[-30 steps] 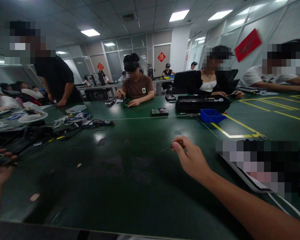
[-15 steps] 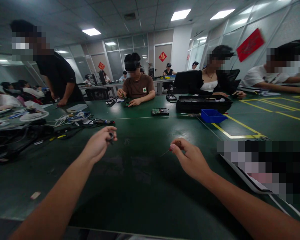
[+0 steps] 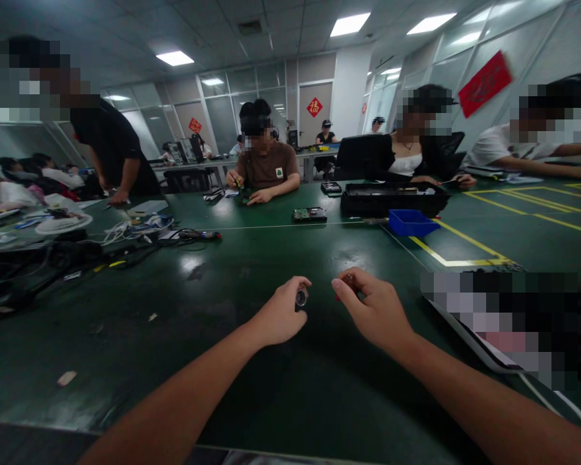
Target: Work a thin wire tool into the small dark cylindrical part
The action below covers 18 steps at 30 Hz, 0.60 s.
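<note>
My left hand (image 3: 281, 315) is curled around a small round metal part (image 3: 301, 297), whose ring-shaped end faces up between thumb and fingers. Just to its right, my right hand (image 3: 375, 309) is closed on a screwdriver with a reddish-brown handle (image 3: 350, 280). The thin shaft of that tool cannot be made out now. A narrow gap separates the two hands, both held above the green tabletop (image 3: 252, 400).
A blue bin (image 3: 413, 223) and a long black tray (image 3: 394, 201) stand beyond my right hand. A hard drive (image 3: 310, 214) lies farther ahead. Cables (image 3: 140, 226) are heaped at left. At right is a white-edged item (image 3: 469, 336). A co-worker (image 3: 266, 165) sits opposite.
My left hand has swung right with the round metal part, close up to my right hand. The right hand has hardly moved, but the screwdriver's shaft, visible before, no longer shows.
</note>
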Tool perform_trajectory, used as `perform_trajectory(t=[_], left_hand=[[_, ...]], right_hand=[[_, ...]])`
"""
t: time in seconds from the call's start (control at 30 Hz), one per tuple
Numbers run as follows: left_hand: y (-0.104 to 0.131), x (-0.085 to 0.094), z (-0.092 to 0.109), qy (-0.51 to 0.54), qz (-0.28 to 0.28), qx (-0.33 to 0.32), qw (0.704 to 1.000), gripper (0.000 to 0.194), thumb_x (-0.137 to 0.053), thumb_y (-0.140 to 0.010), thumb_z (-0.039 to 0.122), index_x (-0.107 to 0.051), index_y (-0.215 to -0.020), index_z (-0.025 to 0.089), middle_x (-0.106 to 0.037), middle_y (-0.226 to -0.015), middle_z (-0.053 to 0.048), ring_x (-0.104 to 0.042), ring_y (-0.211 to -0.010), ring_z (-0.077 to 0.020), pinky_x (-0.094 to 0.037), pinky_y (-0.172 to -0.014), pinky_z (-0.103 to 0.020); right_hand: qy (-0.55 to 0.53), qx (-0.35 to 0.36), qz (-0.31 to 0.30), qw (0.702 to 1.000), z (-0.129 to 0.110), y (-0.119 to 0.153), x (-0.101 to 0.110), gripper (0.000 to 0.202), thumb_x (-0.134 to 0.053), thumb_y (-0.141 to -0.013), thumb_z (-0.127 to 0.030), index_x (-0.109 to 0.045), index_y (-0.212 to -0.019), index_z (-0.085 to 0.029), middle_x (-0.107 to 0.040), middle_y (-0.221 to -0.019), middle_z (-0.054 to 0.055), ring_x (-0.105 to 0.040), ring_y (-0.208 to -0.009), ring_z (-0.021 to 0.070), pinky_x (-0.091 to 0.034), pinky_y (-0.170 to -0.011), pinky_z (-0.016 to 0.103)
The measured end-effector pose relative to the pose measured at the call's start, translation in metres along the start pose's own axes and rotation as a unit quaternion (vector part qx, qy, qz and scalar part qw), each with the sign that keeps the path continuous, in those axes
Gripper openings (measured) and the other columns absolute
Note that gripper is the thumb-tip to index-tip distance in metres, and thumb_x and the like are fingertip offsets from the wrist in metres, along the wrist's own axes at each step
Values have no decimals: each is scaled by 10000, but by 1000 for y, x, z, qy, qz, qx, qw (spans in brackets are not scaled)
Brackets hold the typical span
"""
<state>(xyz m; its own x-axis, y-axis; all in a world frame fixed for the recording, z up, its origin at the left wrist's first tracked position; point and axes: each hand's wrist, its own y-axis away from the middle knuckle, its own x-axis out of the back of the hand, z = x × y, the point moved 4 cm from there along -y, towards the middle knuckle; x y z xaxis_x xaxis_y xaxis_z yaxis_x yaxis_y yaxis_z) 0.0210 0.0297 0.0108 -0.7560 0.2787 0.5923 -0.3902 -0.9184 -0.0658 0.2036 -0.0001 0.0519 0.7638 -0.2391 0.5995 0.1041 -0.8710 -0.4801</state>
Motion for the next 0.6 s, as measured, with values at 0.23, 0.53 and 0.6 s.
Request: perform_trajectory(t=[0.23, 0.53, 0.6], left_hand=[[-3, 16, -12, -14, 75, -68, 995, 309, -616, -817, 86, -622, -1094, 224, -608, -1177, -39, -554, -1114, -200, -418, -1013, -353], [-1, 16, -6, -1, 64, -62, 996, 348, -700, -813, 146, -645, -1147, 228, -652, -1169, -35, -588, -1103, -217, -445, -1007, -359], [-1, 16, -6, -4, 62, -66, 996, 340, -703, -815, 150, -655, -1141, 233, -656, -1168, -33, -586, -1110, -218, -440, -1013, -360]], right_hand=[[-141, 5, 16, 990, 7, 2, -4, 213, -529, -965, -378, -640, -1052, -219, -752, -891, 42, -727, -833, 207, -537, -740, 333], [-118, -3, 9, 993, 9, 2, -7, 213, -523, -971, -378, -624, -1079, -225, -761, -935, 56, -736, -881, 225, -553, -769, 363], [-108, -6, 20, 994, 9, 1, -6, 210, -519, -971, -381, -624, -1063, -223, -760, -921, 54, -734, -871, 223, -548, -761, 358]])
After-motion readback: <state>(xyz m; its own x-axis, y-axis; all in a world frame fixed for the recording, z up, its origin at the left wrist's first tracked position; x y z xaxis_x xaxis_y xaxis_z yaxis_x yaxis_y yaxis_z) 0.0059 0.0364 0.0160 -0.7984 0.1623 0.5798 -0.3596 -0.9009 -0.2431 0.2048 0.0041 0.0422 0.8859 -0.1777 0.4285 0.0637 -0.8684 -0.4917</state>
